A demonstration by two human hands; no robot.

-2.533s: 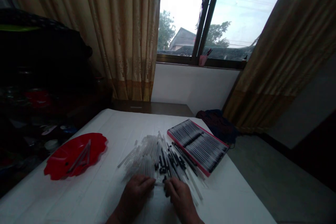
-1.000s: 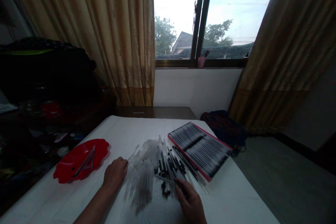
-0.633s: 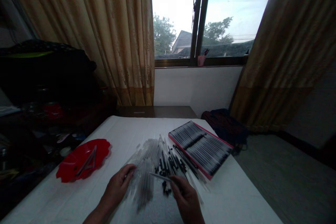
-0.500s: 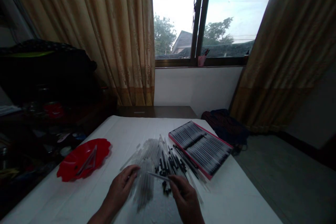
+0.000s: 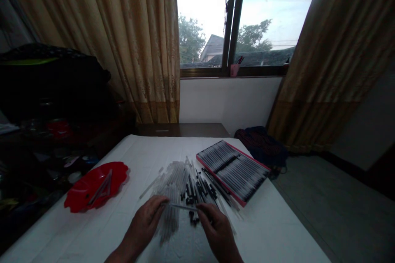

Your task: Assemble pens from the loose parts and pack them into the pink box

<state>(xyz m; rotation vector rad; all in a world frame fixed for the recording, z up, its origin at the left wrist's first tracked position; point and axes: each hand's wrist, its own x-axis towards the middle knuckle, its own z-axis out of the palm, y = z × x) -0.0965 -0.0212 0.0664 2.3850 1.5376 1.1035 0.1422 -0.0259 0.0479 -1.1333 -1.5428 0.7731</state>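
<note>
A slim, pale pen (image 5: pixel 184 207) is held level between my two hands, above the table. My left hand (image 5: pixel 148 215) pinches its left end between thumb and fingers. The other end sits in the closed fingers of my right hand (image 5: pixel 217 226). Under and behind my hands lies a heap of clear pen barrels (image 5: pixel 173 185). Small black pen caps (image 5: pixel 191 201) and black-tipped pieces are scattered just right of the heap. Beyond them, a red-edged box (image 5: pixel 233 168) holds rows of clear pens with black ends.
On the left of the white table (image 5: pixel 123 230) stands a red scalloped dish (image 5: pixel 97 187) with a few clear tubes in it. A dark cluttered shelf is at far left. Dark cloth (image 5: pixel 262 144) lies past the table's back right corner, below the window.
My left hand has moved right and closed on the free end of the pen. My right hand keeps its grip, and the view has shifted slightly.
</note>
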